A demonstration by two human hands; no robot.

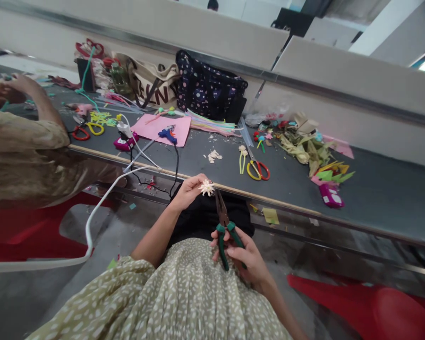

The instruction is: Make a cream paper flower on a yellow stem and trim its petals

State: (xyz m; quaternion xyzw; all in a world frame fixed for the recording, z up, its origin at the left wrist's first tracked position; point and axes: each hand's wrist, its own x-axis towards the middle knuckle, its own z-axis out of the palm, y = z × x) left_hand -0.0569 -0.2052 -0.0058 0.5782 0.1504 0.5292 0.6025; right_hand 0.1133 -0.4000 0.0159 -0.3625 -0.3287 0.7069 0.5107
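My left hand (189,191) pinches a small cream-white flower (207,187) with pointed petals, just in front of the table's edge. In my right hand (246,255) are long-nose pliers (222,212) with green handles, their jaws pointing up beside the flower. The jaw tips come close to the flower; whether they touch it I cannot tell. On the table beyond lie pale petal pieces (214,156), a small flower on light green stems (242,158) and scissors (258,170) with yellow and red handles.
A blue glue gun (168,135) rests on pink paper (141,125), its black cord hanging over the edge. Behind stand a dark patterned bag (208,87) and a canvas bag (152,82). Dried husks (301,141) lie right. A co-worker (24,151) sits left; a white cable (92,212) crosses between us.
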